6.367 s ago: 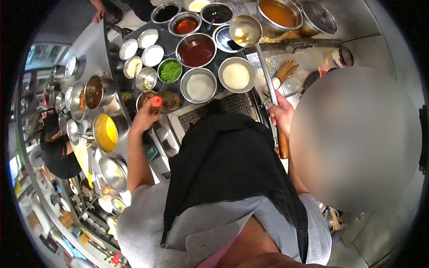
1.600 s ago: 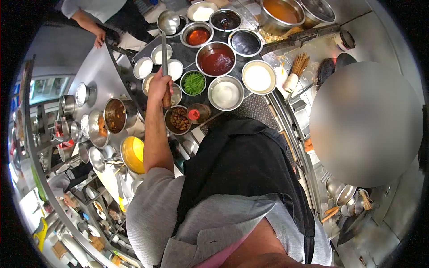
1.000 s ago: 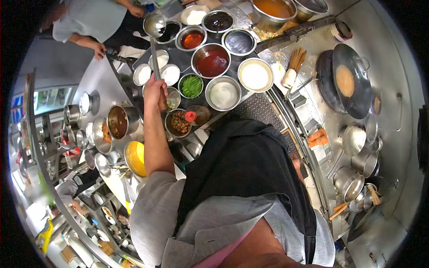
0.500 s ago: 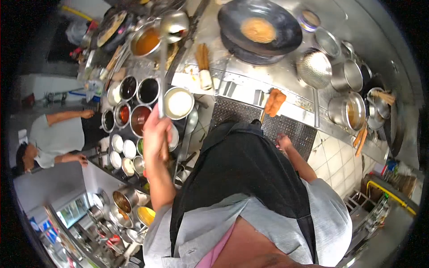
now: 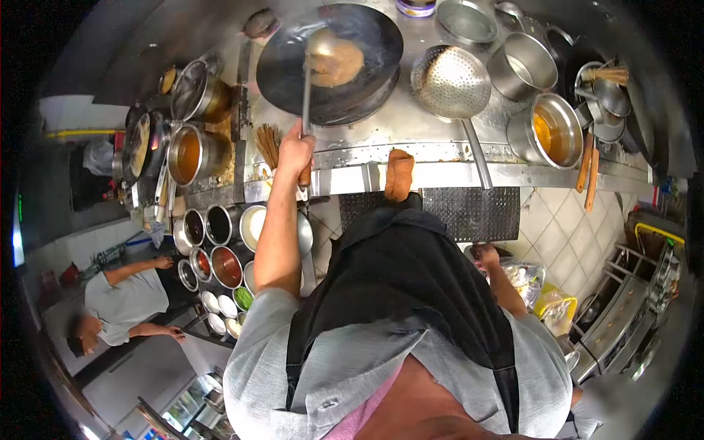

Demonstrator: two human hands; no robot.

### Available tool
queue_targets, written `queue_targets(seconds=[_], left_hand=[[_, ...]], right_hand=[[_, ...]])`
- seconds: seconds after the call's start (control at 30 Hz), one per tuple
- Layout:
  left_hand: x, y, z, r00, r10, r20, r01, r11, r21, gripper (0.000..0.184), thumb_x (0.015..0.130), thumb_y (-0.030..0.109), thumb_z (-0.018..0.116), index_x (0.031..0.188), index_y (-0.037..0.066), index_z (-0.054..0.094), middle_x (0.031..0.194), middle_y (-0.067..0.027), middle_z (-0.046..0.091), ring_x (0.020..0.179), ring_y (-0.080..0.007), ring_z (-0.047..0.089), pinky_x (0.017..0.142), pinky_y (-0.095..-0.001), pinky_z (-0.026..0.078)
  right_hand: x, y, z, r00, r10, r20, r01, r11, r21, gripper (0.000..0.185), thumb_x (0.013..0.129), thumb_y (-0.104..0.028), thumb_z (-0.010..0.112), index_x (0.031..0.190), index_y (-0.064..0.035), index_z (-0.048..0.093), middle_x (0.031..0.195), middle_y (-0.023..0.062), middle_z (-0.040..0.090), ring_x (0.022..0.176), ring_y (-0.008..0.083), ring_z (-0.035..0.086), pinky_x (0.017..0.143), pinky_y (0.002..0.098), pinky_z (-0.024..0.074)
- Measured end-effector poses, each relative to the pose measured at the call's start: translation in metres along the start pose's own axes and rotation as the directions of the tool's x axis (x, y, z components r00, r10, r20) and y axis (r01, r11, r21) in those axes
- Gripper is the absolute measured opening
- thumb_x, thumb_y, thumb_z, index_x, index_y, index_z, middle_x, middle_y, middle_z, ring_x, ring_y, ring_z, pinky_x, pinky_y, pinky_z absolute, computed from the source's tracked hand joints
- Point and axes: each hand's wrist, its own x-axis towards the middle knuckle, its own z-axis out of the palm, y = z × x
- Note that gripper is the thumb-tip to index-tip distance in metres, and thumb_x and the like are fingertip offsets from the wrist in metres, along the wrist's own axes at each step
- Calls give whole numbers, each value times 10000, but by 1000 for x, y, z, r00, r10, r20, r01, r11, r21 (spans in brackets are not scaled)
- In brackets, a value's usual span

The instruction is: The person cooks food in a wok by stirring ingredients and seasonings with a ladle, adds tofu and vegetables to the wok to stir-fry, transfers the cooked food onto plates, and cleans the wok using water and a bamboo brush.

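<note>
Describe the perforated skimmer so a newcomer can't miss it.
Start at the big black wok on the steel counter. To its right is the skimmer: a round metal bowl whose long handle reaches the counter's front edge. Small holes all over the bowl set it apart from the solid pots farther right.

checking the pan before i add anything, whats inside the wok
The wok holds a shallow brown pool, with the ladle's bowl over or in it. The wok's bottom beneath the pool and whatever is directly under the ladle's bowl are covered.
</note>
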Motion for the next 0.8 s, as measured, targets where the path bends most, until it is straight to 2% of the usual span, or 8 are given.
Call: queue_targets(seconds=[0.07,0.2,0.3,0.33,0.53,0.6,0.63,0.8], left_hand=[[24,-2,8,980,150,-128,-119,969,218,688,845,52,541,1515,19,389,697,-91,610,473,-177,575,457,-335,485],[24,-2,-13,993,19,113,-35,989,141,699,856,96,520,1534,46,358,787,-187,687,569,-287,660,559,-405,530],[39,-62,-44,880,451,152,-468,766,440,700,857,134,558,1535,127,385,868,-250,697,698,-390,686,693,-474,543],[-3,-5,-52,961,229,158,-278,764,583,679,857,168,593,1515,189,429,924,-287,684,834,-444,675,805,-515,521],[-59,1,-115,969,126,212,-246,537,807,685,865,116,605,1514,254,434,889,-231,686,845,-376,686,800,-428,534],[-75,-2,-129,969,70,237,-207,751,627,658,866,142,609,1502,206,449,849,-243,673,814,-392,685,761,-449,528],[-78,-4,-134,967,42,253,-172,838,519,648,867,154,611,1496,181,456,828,-248,666,798,-400,684,741,-459,524],[-27,-6,-89,981,149,128,-196,748,634,604,875,150,569,1467,76,476,830,-256,666,798,-429,675,732,-485,515]], right_hand=[[19,30,-1,991,130,35,-130,991,-19,299,962,-324,517,1212,-186,606,901,57,670,665,215,680,526,394,506],[18,28,19,985,171,31,-173,981,85,404,965,-306,520,1353,-194,529,940,75,681,662,216,688,514,378,515],[25,15,47,995,66,75,-81,973,214,477,940,-267,557,1391,-123,495,936,90,687,653,214,688,511,360,516],[25,13,56,995,24,96,-48,966,256,506,930,-253,572,1403,-96,484,934,94,691,649,212,688,511,354,516],[-46,-73,112,997,54,-49,-44,983,180,587,914,-196,602,1458,-43,443,1009,124,716,723,195,694,563,353,532],[-61,-74,124,998,26,-53,-18,988,151,543,917,-215,595,1416,-22,500,1120,168,717,889,275,716,727,380,571],[-62,-64,124,935,-351,-53,317,891,-324,479,917,-238,593,1331,4,577,1167,204,702,1033,347,693,895,378,541],[-45,-10,127,987,-148,-65,127,959,-254,674,836,-456,705,1306,15,597,1220,229,676,1187,342,623,1014,395,476]])
